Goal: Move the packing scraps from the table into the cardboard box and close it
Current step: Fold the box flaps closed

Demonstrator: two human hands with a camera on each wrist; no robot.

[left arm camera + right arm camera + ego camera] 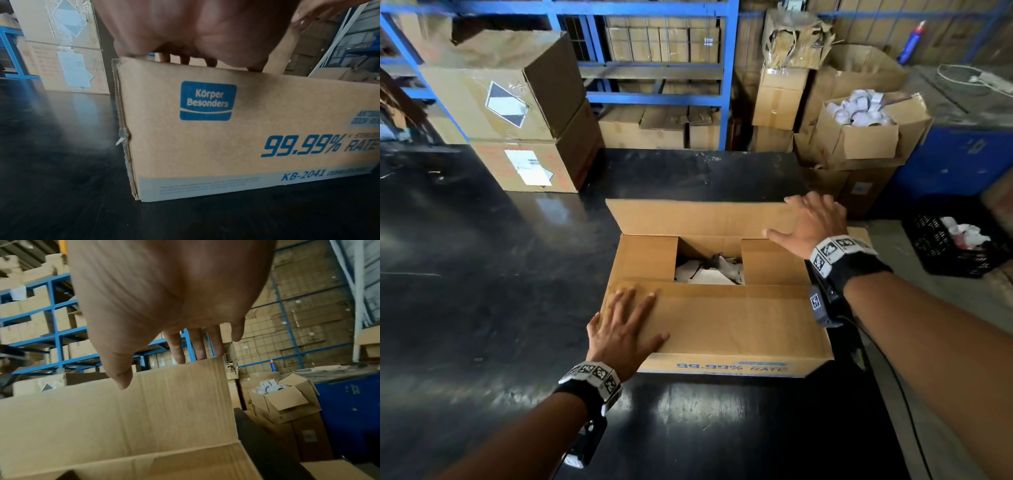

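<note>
A brown cardboard box (722,325) printed "99.99% RATE" (236,129) stands on the black table (482,308). Its near long flap is folded flat, and my left hand (625,322) presses on it with straight, spread fingers. The two short side flaps are folded in. Between them white and grey packing scraps (709,270) show inside. The far long flap (698,217) (144,410) still stands up. My right hand (810,222) lies open against its right end, fingers reaching over the top edge; in the right wrist view the fingers (197,344) are straight.
Two stacked cardboard boxes (524,113) stand on the table at the back left. Blue shelving (654,68) full of boxes lies behind. To the right, off the table, are an open box of white rolls (863,126) and a black crate (955,243).
</note>
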